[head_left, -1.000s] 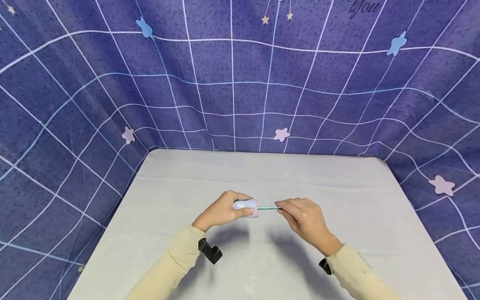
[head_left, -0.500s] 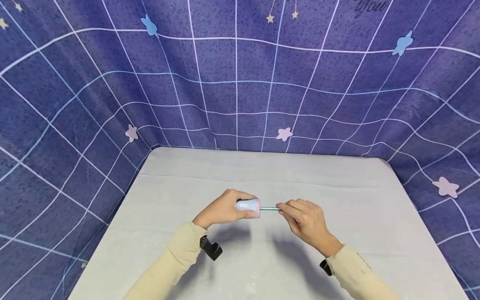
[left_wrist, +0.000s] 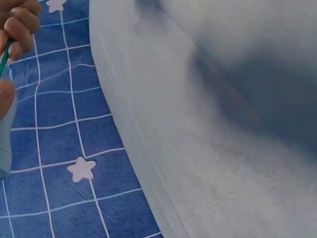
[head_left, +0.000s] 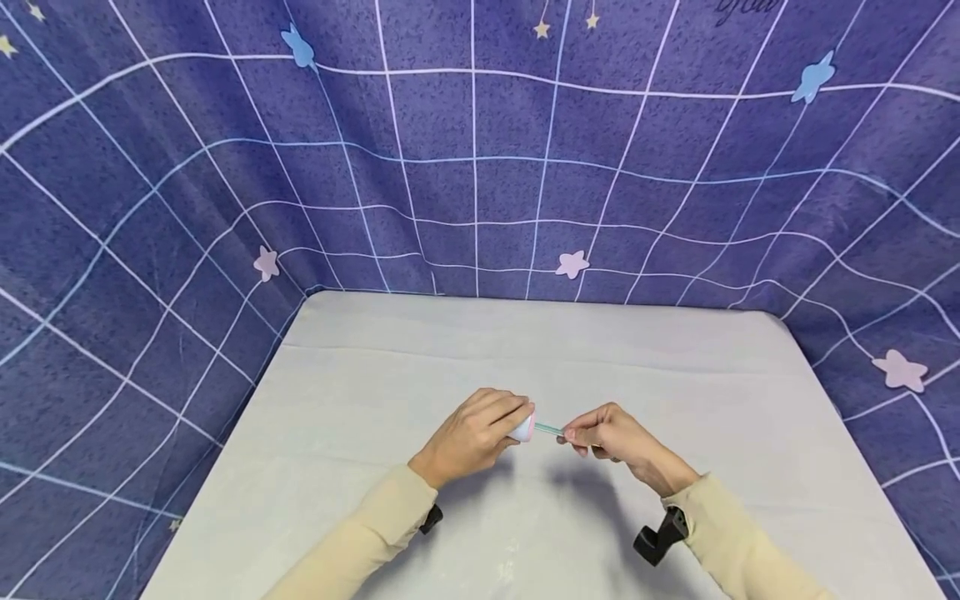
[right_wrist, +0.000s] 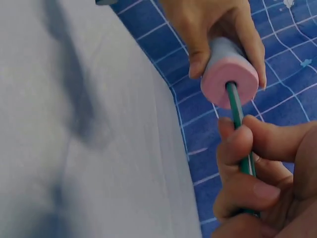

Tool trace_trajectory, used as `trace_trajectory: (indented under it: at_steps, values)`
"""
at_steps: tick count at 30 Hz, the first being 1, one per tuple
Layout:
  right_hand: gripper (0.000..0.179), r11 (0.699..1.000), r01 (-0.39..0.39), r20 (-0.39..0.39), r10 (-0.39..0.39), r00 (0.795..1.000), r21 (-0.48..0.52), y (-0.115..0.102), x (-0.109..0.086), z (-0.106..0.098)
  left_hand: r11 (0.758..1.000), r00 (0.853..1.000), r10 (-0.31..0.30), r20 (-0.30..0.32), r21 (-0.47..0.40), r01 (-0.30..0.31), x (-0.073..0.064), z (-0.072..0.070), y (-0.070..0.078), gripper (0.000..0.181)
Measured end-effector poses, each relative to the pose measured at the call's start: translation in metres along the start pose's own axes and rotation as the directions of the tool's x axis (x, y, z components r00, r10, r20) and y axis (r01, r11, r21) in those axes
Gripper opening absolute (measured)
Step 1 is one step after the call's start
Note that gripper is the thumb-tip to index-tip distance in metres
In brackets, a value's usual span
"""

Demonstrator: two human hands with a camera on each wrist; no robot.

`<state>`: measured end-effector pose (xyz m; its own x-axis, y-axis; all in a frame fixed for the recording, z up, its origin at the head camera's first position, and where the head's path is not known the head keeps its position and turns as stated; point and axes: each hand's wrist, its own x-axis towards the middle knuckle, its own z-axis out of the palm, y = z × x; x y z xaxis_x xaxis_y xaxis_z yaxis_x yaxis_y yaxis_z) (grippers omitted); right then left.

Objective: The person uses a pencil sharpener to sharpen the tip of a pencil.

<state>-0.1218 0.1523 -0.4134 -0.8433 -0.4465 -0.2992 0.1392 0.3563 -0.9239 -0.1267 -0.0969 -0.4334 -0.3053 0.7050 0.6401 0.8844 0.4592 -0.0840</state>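
My left hand (head_left: 474, 435) grips a light-blue pencil sharpener with a pink end (head_left: 524, 428), held above the table. In the right wrist view, a round hole sits in the middle of the sharpener's pink face (right_wrist: 218, 87). A green pencil (right_wrist: 237, 110) goes into that hole, its inserted end hidden. Thumb and fingers of my right hand (head_left: 613, 437) pinch the pencil close to the sharpener, and its rear part runs back under the curled fingers. At the left wrist view's edge, the sharpener's blue body (left_wrist: 5, 144) and the pencil (left_wrist: 5, 57) are only partly visible.
A white-covered table (head_left: 420, 333) lies below both hands, which cast shadows on it. Behind and beside it hangs a blue curtain (head_left: 435, 192) with grid lines and stars. Black wrist cameras, such as the right one (head_left: 660, 537), are strapped at both sleeves.
Both hands have twisted: the left now shows its back and covers more of the sharpener, while the right has turned thumb side up. Sharpener and pencil shifted slightly right and tilt down toward the right.
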Motion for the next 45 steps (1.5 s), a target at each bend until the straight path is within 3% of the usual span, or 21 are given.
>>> trace_trajectory:
  at_steps: [3, 5, 7, 9, 12, 14, 16, 18, 21, 25, 26, 28, 31, 35, 37, 39, 40, 41, 43, 44, 45]
  values:
    - [0.025, 0.998, 0.038, -0.01, -0.039, 0.999, -0.05, 0.001, -0.001, 0.0, 0.999, 1.0, 0.023, -0.021, 0.026, -0.023, -0.001, 0.002, 0.0, 0.052]
    - [0.023, 0.989, 0.104, -0.048, -0.11, 0.993, -0.106, 0.002, 0.0, 0.001, 1.0, 1.0, -0.012, -0.008, 0.023, 0.012, -0.001, 0.001, 0.0, 0.053]
    - [0.018, 0.957, 0.193, -0.116, -0.222, 0.968, -0.216, 0.004, 0.0, 0.003, 0.997, 0.997, -0.077, 0.015, 0.011, 0.077, -0.001, 0.001, 0.001, 0.053]
    - [0.015, 0.888, 0.287, -0.187, -0.369, 0.91, -0.36, 0.006, 0.0, 0.005, 0.987, 0.987, -0.159, 0.03, -0.004, 0.159, 0.0, 0.001, 0.001, 0.053]
    - [0.021, 0.721, 0.363, -0.246, -0.589, 0.77, -0.59, 0.008, 0.002, 0.007, 0.957, 0.958, -0.285, 0.045, -0.039, 0.287, 0.002, 0.0, 0.0, 0.052]
    - [0.027, 0.618, 0.385, -0.234, -0.688, 0.687, -0.686, 0.011, 0.003, 0.007, 0.934, 0.937, -0.347, 0.046, -0.072, 0.349, 0.004, -0.002, -0.002, 0.052]
    - [0.032, 0.527, 0.412, -0.192, -0.758, 0.624, -0.743, 0.013, 0.004, 0.007, 0.91, 0.917, -0.395, 0.059, -0.11, 0.4, 0.006, -0.003, -0.003, 0.052]
    - [0.035, 0.461, 0.427, -0.16, -0.803, 0.574, -0.778, 0.015, 0.006, 0.007, 0.88, 0.894, -0.438, 0.1, -0.158, 0.448, 0.009, -0.005, -0.005, 0.052]
    - [0.037, 0.403, 0.445, -0.132, -0.841, 0.524, -0.8, 0.017, 0.008, 0.006, 0.785, 0.83, -0.517, 0.211, -0.271, 0.558, 0.012, -0.007, -0.007, 0.051]
    - [0.037, 0.412, 0.497, -0.129, -0.852, 0.508, -0.764, 0.019, 0.008, 0.004, 0.586, 0.715, -0.583, 0.385, -0.41, 0.699, 0.014, -0.013, -0.011, 0.045]
    - [0.035, 0.413, 0.503, -0.13, -0.853, 0.505, -0.759, 0.019, 0.008, 0.004, 0.546, 0.696, -0.583, 0.419, -0.433, 0.717, 0.014, -0.014, -0.012, 0.043]
    - [0.029, 0.393, 0.5, -0.129, -0.866, 0.482, -0.771, 0.02, 0.008, 0.004, 0.494, 0.677, -0.562, 0.476, -0.463, 0.736, 0.014, -0.016, -0.014, 0.037]
    - [0.018, 0.308, 0.457, -0.11, -0.906, 0.409, -0.834, 0.021, 0.01, 0.006, 0.467, 0.694, -0.491, 0.527, -0.513, 0.72, 0.012, -0.018, -0.017, 0.031]
    - [0.028, 0.124, 0.347, -0.019, -0.957, 0.289, -0.93, 0.02, 0.011, 0.01, 0.422, 0.7, -0.412, 0.584, -0.558, 0.714, 0.01, -0.019, -0.021, 0.03]
    - [0.028, 0.048, 0.319, 0.032, -0.97, 0.241, -0.947, 0.019, 0.01, 0.011, 0.376, 0.695, -0.377, 0.612, -0.585, 0.719, 0.008, -0.019, -0.022, 0.03]
    - [0.027, 0.007, 0.335, 0.063, -0.978, 0.198, -0.942, 0.019, 0.01, 0.012, 0.352, 0.702, -0.339, 0.627, -0.607, 0.712, 0.007, -0.018, -0.022, 0.028]
    - [0.028, 0.003, 0.352, 0.068, -0.98, 0.187, -0.936, 0.018, 0.01, 0.012, 0.347, 0.705, -0.328, 0.629, -0.614, 0.709, 0.007, -0.017, -0.021, 0.027]
    - [0.029, 0.01, 0.37, 0.063, -0.981, 0.183, -0.929, 0.018, 0.009, 0.012, 0.355, 0.713, -0.325, 0.622, -0.619, 0.701, 0.006, -0.016, -0.021, 0.027]
    - [0.028, 0.06, 0.4, 0.032, -0.975, 0.22, -0.915, 0.017, 0.007, 0.013, 0.408, 0.724, -0.358, 0.589, -0.599, 0.689, 0.007, -0.013, -0.017, 0.029]
    - [0.025, 0.101, 0.408, 0.009, -0.966, 0.258, -0.907, 0.017, 0.006, 0.014, 0.447, 0.73, -0.383, 0.566, -0.578, 0.683, 0.007, -0.012, -0.015, 0.031]
    - [0.022, 0.158, 0.412, -0.022, -0.949, 0.316, -0.897, 0.016, 0.005, 0.014, 0.49, 0.737, -0.411, 0.537, -0.552, 0.675, 0.007, -0.01, -0.013, 0.035]
